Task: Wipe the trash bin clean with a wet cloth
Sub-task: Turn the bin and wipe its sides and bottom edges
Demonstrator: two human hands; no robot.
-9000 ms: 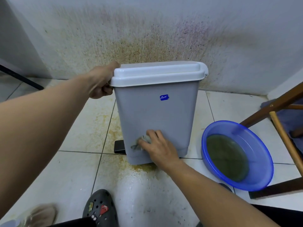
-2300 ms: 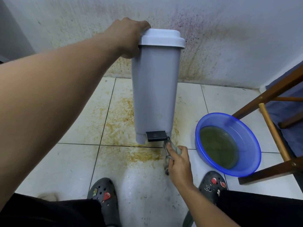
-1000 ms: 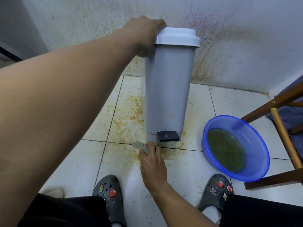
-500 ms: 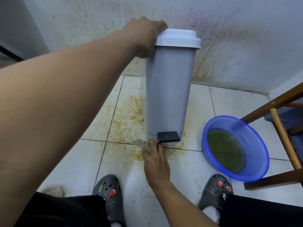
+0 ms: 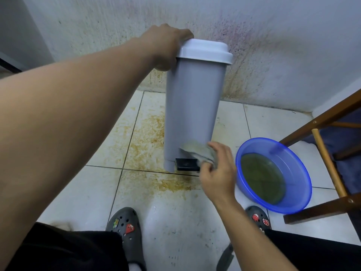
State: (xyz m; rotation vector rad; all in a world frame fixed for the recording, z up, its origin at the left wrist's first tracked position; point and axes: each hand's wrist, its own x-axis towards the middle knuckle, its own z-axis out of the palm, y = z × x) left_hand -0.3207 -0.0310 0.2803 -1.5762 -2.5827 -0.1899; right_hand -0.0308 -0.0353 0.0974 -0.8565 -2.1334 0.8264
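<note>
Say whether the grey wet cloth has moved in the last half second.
Yes. The grey cloth in the right hand went from left of the black pedal to its upper right, nearer the blue plastic basin.

Just below the right hand's (image 5: 216, 173) grip on the cloth (image 5: 197, 150), the black pedal (image 5: 186, 164) juts out from the trash bin (image 5: 193, 106). Just right of the grip stands a blue basin (image 5: 289, 153) of murky water, with a wooden chair frame (image 5: 316, 211) beyond it. Left of the grip the stained floor tiles (image 5: 93, 190) lie open. The wall (image 5: 273, 55) closes the far side, and two clogs (image 5: 125, 222) stand on the near side.
</note>
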